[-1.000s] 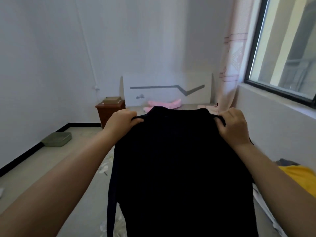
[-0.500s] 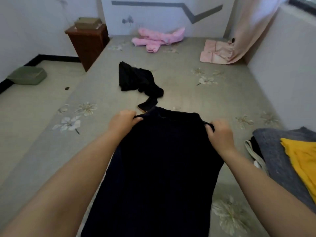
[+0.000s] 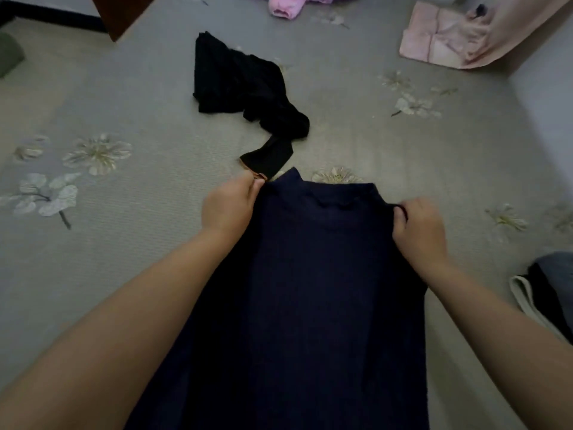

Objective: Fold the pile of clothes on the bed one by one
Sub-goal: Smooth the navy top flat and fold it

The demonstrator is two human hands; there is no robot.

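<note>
A dark navy top (image 3: 316, 290) stretches lengthwise down the middle of the grey flowered bed (image 3: 124, 243), collar end farthest from me. My left hand (image 3: 229, 206) pinches its left shoulder, and my right hand (image 3: 415, 228) pinches its right shoulder. A crumpled black garment (image 3: 245, 91) lies on the bed just beyond the collar. At the right edge, part of the pile of clothes (image 3: 545, 290) shows dark, grey and white fabric.
A pink garment (image 3: 285, 7) lies at the far end of the bed, with folded pale pink cloth (image 3: 440, 35) and a curtain at the far right. A brown bedside cabinet (image 3: 121, 13) and a green box (image 3: 9, 54) stand on the floor to the left.
My hands have brought the navy top down from chest height toward the bed. My view has tilted down from the wall and window to the bed.
</note>
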